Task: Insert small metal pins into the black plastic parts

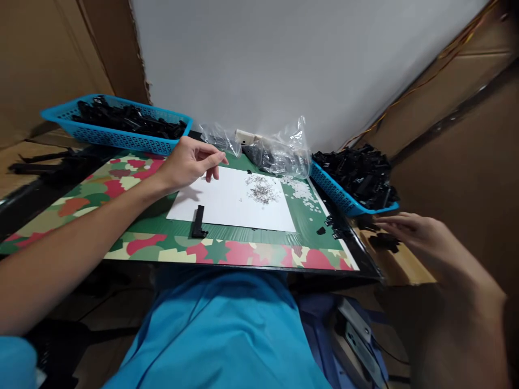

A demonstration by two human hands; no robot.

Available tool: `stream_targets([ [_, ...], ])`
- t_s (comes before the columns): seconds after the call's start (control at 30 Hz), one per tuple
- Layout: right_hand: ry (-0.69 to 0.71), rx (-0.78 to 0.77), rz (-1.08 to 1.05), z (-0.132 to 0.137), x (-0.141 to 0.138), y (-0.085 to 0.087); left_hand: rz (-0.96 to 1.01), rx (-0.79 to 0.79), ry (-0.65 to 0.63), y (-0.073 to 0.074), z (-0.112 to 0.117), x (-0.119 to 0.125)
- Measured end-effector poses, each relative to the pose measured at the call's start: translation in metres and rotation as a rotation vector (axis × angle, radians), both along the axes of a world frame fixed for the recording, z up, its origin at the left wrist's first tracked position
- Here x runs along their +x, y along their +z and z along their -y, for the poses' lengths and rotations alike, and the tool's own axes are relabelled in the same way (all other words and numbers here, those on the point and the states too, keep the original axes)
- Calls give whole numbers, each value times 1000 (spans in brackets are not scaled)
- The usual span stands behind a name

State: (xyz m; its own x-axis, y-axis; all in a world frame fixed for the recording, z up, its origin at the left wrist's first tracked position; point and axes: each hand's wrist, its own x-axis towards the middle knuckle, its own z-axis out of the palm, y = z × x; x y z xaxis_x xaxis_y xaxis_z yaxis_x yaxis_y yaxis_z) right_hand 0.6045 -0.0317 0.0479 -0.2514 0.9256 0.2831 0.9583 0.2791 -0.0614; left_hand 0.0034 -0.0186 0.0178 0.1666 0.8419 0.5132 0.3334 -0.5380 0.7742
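My left hand (193, 162) hovers over the left end of a white sheet (239, 208), its thumb and forefinger closed together. Whatever lies between those fingertips is too small to make out. Below it, an L-shaped black plastic part (198, 222) lies across the sheet's lower left edge. Tiny metal pieces (263, 193) are scattered on the sheet. Off the table's right edge, my right hand (411, 228) reaches to black plastic pieces (384, 242) on cardboard. Its fingers are pinched, slightly blurred, beside a dark piece; a firm hold cannot be made out.
Blue baskets of black parts stand at the back left (117, 141) and right (338, 193). Clear plastic bags (279, 154) lie against the grey wall. Small white discs (299, 189) are spread right of the sheet. Long black parts (44, 165) lie far left.
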Motion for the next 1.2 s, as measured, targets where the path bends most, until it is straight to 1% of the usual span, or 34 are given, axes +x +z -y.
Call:
stream_targets([
  [0.03,46,-52,-133,6,-16,4,-38,-30,-32,2,-1,-1],
  [0.07,85,-113,-180,11,-39,8,-83,-66,-68,3,-3,-2],
  [0.1,124,-145,-192,16,-70,12,-114,-85,-85,4,-5,-2],
  [0.13,193,-195,-199,20,-107,16,-109,-67,-73,3,-8,-1],
  [0.2,423,-284,-206,27,-191,19,-108,-35,-70,-1,-13,3],
  [0.27,620,-298,-189,33,-273,16,-102,7,-42,-8,-17,8],
  [0.3,693,-300,-149,35,-307,12,-102,33,-9,-12,-18,10],
  [0.33,751,-301,-92,38,-336,8,-108,47,29,-15,-19,11],
  [0.37,809,-289,-32,41,-359,3,-98,53,62,-17,-19,12],
  [0.4,861,-273,33,44,-376,-3,-83,68,97,-19,-19,13],
  [0.43,882,-243,82,47,-388,-8,-86,80,115,-20,-19,13],
  [0.5,882,-186,152,53,-402,-17,-91,96,152,-21,-18,14],
  [0.6,872,-157,182,56,-406,-25,-121,105,220,-19,-18,13],
  [0.7,837,-164,125,47,-401,-24,-150,70,285,-18,-19,9],
  [0.77,738,-127,54,31,-395,-20,-148,-5,270,-19,-20,6],
  [0.83,610,-73,-20,11,-387,-13,-71,-152,178,-19,-22,5],
  [0.93,512,-9,-138,-19,-379,-3,136,-412,-97,-19,-22,9],
  [0.97,511,-6,-174,-27,-378,-1,186,-457,-181,-19,-22,12],
  [1.0,524,-15,-206,-34,-377,0,219,-469,-234,-19,-22,15],
  [1.03,548,-37,-236,-41,-376,1,238,-455,-251,-20,-22,19],
  [1.1,595,-93,-303,-53,-373,-1,249,-387,-188,-23,-23,24],
  [1.2,587,-170,-376,-71,-360,-8,186,-281,-11,-29,-25,23],
])
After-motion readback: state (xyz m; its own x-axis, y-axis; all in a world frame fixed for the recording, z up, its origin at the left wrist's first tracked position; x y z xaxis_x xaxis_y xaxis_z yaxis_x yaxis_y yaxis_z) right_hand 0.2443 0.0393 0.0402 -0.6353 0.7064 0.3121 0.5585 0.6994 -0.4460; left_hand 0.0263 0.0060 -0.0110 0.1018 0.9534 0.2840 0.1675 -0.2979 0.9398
